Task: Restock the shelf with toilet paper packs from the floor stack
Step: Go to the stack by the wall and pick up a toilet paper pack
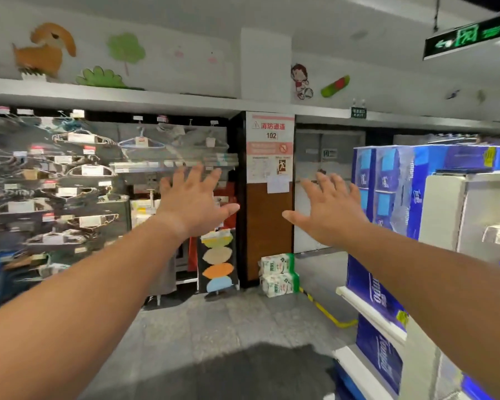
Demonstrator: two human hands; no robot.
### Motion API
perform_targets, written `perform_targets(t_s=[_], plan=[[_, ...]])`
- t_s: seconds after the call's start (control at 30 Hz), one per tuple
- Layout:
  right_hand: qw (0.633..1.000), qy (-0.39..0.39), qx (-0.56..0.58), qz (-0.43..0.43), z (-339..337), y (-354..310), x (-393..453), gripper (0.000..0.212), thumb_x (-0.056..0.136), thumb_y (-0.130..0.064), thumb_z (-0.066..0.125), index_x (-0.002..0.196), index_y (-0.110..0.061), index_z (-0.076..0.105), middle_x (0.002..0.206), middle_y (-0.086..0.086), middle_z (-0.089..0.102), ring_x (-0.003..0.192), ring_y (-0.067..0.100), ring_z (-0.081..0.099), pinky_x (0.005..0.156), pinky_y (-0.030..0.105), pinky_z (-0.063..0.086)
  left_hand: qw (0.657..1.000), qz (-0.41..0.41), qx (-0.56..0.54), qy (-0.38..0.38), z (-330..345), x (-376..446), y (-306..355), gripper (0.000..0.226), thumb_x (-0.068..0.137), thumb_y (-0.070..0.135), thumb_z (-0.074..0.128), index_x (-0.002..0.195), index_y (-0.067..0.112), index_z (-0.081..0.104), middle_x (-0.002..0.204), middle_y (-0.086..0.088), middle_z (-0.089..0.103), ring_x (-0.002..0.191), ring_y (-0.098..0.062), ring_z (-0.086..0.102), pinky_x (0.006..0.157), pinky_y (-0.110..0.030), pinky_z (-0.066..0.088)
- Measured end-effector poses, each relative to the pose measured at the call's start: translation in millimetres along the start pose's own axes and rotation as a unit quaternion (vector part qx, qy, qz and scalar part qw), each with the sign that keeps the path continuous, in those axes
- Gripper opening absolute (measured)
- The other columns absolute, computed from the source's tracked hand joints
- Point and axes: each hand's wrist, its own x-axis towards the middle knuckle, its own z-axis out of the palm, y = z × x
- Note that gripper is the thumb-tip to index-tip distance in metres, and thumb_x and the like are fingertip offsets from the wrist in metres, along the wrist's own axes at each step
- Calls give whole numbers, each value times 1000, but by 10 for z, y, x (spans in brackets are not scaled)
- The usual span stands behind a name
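Observation:
Both my arms stretch forward at chest height with fingers spread. My left hand (195, 202) and my right hand (328, 210) hold nothing and hang in the air in front of a brown and white pillar (269, 226). Two white and green toilet paper packs (278, 271) are stacked on the floor at the pillar's foot, far below and beyond my hands. On the right, a white shelf (370, 308) carries blue toilet paper packs (387, 180) on several levels, just right of my right hand.
A rack of clothes hangers (55, 183) fills the left wall. A colourful mat (217, 261) hangs left of the pillar. A yellow floor guard (326, 311) runs along the shelf base. Grey floor (228, 327) lies open ahead. An exit sign (468, 36) hangs at the top right.

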Motion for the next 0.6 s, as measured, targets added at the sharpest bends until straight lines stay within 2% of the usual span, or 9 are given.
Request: perform_targets(t_s=[0.27, 0.47, 0.6], plan=[[994, -74, 2, 75, 1389, -72, 916, 87, 92, -82, 32, 161, -32, 14, 172, 7, 6, 157, 35, -3, 122, 62, 1, 994, 70, -34, -81, 1653, 1226, -31, 91, 89, 85, 31, 163, 36, 9, 172, -5, 6, 157, -37, 3, 123, -64, 9], [992, -84, -25, 91, 2289, 186, 1876, 89, 91, -84, 28, 162, -33, 11, 172, 7, 1, 157, 34, -5, 122, 62, -2, 989, 79, -45, -115, 2713, 2211, -30, 91, 91, 83, 35, 164, 34, 9, 172, -4, 5, 157, -37, -1, 122, -64, 6], [992, -82, -21, 92, 2965, 470, 2526, 89, 91, -84, 29, 162, -33, 13, 172, 6, 1, 157, 33, -4, 122, 61, 0, 989, 82, -47, -111, 3405, 2906, 54, 91, 91, 83, 34, 164, 34, 7, 172, -4, 3, 157, -38, 0, 122, -63, 7]])
